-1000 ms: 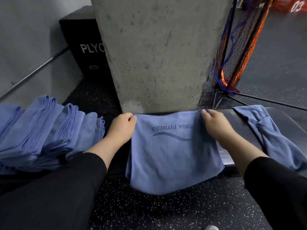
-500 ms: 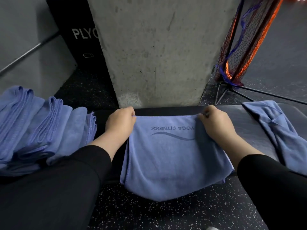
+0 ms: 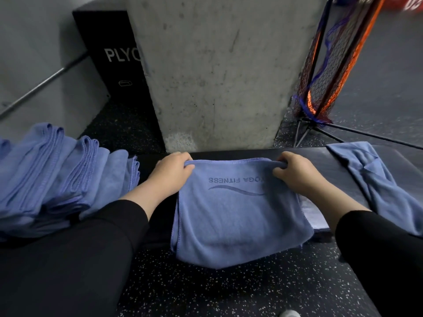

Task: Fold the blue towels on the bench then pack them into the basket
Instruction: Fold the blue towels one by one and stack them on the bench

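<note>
Far left: stack of folded blue towels (image 3: 57, 179), edges fanned, cut off by the frame's left border; its support is hidden beneath it and the black sleeve (image 3: 68, 259). Behind: black box (image 3: 112, 58), lettering "PLYO" visible, the rest hidden by the concrete pillar (image 3: 219, 72). Centre: left hand (image 3: 170, 173), fingers curled over the far left corner of the folded towel (image 3: 235, 213), gripping it. The towel lies on the dark bench (image 3: 329, 170), its near portion hanging over the front edge; printed text reads upside down, "FITNESS" legible, the preceding word partly covered. Right hand (image 3: 295, 172) pinches the far right corner, fingertips buried in the fold. Right: one unfolded, crumpled towel (image 3: 375, 186) on the bench, its lower end running out of frame. Upper right: netted frame (image 3: 332, 65), orange and blue, blurred. No basket discernible.
</note>
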`<state>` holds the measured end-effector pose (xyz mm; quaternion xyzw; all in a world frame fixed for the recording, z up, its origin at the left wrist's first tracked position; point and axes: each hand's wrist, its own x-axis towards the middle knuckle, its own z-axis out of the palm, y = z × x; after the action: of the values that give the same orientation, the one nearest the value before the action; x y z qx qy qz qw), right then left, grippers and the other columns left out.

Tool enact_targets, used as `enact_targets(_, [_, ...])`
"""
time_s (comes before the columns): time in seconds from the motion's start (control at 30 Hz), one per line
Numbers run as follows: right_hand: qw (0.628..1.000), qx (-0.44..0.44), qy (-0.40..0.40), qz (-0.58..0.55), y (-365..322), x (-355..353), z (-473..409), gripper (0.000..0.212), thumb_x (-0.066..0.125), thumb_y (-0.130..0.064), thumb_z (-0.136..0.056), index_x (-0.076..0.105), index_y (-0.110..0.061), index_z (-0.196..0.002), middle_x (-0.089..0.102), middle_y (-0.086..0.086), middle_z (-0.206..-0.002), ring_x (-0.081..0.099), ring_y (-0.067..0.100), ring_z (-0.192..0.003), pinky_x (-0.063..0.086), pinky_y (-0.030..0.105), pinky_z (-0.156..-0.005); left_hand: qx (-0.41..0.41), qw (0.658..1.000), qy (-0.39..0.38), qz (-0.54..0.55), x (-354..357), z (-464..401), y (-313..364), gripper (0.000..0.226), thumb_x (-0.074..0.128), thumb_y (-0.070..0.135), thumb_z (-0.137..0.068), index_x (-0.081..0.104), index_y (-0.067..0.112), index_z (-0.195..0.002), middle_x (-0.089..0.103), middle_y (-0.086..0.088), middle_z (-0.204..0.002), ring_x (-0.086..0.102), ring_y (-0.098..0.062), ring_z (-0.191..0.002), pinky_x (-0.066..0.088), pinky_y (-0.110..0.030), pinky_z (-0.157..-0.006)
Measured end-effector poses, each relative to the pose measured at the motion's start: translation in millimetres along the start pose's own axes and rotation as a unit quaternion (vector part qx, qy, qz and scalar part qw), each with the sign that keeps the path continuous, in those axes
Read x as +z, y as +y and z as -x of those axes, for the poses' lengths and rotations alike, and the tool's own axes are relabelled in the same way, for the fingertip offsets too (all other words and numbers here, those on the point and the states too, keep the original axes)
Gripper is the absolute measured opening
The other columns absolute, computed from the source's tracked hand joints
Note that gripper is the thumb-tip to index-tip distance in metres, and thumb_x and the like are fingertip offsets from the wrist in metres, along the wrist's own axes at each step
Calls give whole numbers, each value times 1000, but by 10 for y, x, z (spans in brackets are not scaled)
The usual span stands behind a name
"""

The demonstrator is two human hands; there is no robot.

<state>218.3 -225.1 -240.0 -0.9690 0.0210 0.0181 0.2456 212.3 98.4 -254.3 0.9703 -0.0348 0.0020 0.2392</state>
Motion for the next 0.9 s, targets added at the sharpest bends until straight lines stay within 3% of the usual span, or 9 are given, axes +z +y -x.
enact_targets(0.13, [979, 2, 37, -201, -118, -331, 303, 20, 69, -18, -88, 54, -6, -83, 56, 2, -70, 46, 13, -65, 34, 33, -57, -23, 987, 46, 150, -356, 242, 150, 22, 59, 24, -99, 61, 12, -80, 65, -13, -80, 52, -19, -70, 39, -33, -63])
enact_targets(0.27, [948, -30, 43, -314, -279, -656, 709, 30, 73, -23, -91, 55, 1, -87, 56, 3, -71, 45, 4, -57, 34, 20, -51, -41, 963, 97, 250, -652, 597, 284, 23, 63, 31, -99, 66, 15, -82, 61, -10, -74, 50, -13, -70, 39, -32, -66])
enact_targets(0.37, [927, -46, 48, -368, -358, -886, 996, 21, 74, -22, -91, 57, -12, -81, 56, 1, -71, 49, 10, -65, 39, 32, -62, -42, 937, 130, 321, -889, 872, 362, 22, 64, 32, -97, 68, 18, -81, 62, -2, -75, 52, -11, -72, 42, -33, -71])
enact_targets(0.47, [912, -81, 76, -394, -492, -1140, 1279, 22, 74, -22, -91, 59, -25, -74, 58, 4, -75, 52, 16, -74, 41, 40, -68, -17, 893, 150, 423, -1203, 1122, 495, 32, 67, 45, -86, 65, 14, -80, 61, -6, -78, 52, -18, -76, 41, -38, -74])
enact_targets(0.53, [911, -99, 93, -390, -607, -1319, 1456, 23, 75, -24, -90, 58, -21, -74, 57, 3, -73, 51, 15, -71, 41, 38, -67, 3, 888, 151, 434, -1398, 1275, 573, 38, 67, 51, -82, 65, 13, -82, 60, -10, -82, 53, -21, -80, 43, -42, -76])
enact_targets(0.6, [916, -115, 125, -364, -712, -1492, 1612, 26, 76, -25, -89, 56, -11, -78, 57, 2, -71, 49, 13, -67, 39, 35, -64, 21, 902, 151, 403, -1558, 1433, 639, 25, 68, 44, -88, 70, 19, -83, 67, -9, -83, 58, -21, -82, 48, -47, -78])
enact_targets(0.73, [911, -143, 175, -344, -915, -1818, 1888, 25, 75, -21, -90, 56, -10, -78, 57, 0, -68, 46, 2, -55, 40, 21, -52, 40, 878, 175, 444, -1868, 1697, 778, 16, 67, 31, -95, 72, 22, -83, 69, -10, -86, 60, -24, -84, 49, -45, -82])
enact_targets(0.8, [914, -156, 178, -329, -995, -1939, 1977, 26, 74, -22, -90, 55, -10, -78, 54, 0, -66, 42, 0, -50, 39, 20, -47, 49, 876, 181, 445, -1979, 1780, 848, 19, 64, 23, -100, 69, 19, -83, 69, -5, -81, 61, -22, -79, 50, -41, -76])
enact_targets(0.9, [911, -162, 167, -341, -1036, -2062, 2053, 32, 76, -25, -89, 55, -1, -83, 56, 5, -72, 48, 10, -61, 43, 31, -59, 50, 877, 196, 435, -2096, 1866, 927, 20, 62, 18, -101, 63, 16, -81, 66, 6, -67, 59, -11, -61, 47, -32, -59])
